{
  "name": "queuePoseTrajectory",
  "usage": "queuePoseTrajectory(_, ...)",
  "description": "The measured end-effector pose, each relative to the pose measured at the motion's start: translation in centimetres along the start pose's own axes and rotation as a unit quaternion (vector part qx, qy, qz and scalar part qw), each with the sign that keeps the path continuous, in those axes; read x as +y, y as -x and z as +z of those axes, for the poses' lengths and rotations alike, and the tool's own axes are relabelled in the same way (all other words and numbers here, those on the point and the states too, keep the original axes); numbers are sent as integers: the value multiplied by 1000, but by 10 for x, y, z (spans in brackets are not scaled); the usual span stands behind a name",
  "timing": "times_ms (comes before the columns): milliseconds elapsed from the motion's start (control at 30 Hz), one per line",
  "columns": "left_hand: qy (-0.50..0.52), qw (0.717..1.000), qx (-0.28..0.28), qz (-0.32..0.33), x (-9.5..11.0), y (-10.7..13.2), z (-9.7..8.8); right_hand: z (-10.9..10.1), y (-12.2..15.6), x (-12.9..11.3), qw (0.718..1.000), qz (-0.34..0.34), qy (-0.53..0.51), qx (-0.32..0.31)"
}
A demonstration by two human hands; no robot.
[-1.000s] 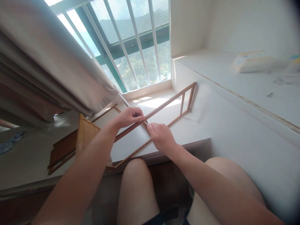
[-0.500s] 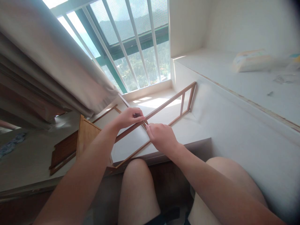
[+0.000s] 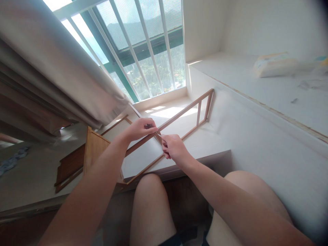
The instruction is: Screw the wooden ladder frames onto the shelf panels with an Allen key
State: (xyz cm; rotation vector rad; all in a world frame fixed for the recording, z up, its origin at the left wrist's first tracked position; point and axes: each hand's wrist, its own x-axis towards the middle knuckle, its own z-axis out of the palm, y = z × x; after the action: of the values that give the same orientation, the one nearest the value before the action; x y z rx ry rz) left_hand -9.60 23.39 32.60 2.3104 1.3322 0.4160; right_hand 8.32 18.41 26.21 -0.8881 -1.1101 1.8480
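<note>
A brown wooden frame (image 3: 179, 114) with long rails and short crosspieces leans over the pale ledge, its far end by the white side wall. My left hand (image 3: 143, 128) is closed around the frame's upper rail near a joint with a crosspiece. Just right of it, my right hand (image 3: 175, 147) pinches a thin, shiny metal tool (image 3: 159, 135), its tip at that joint. The tool's exact kind is too small to make out, and its far end is covered by my fingers.
Left of my left forearm stands a light wooden panel (image 3: 96, 150), with a darker wooden piece (image 3: 70, 167) behind it. A curtain (image 3: 77, 68) hangs by the barred window (image 3: 143, 48). On the right shelf (image 3: 238, 71) lies a soft packet (image 3: 275, 65). My knees are below the ledge.
My right hand has turned and drawn slightly back, so more of its curled fingers and of the metal tool show. My left hand stays on the rail.
</note>
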Motion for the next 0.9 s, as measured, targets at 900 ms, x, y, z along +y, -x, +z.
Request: queuePoseTrajectory(900,17,1000,15,1,3,1,1,-8,9,4,896,-215,374,105)
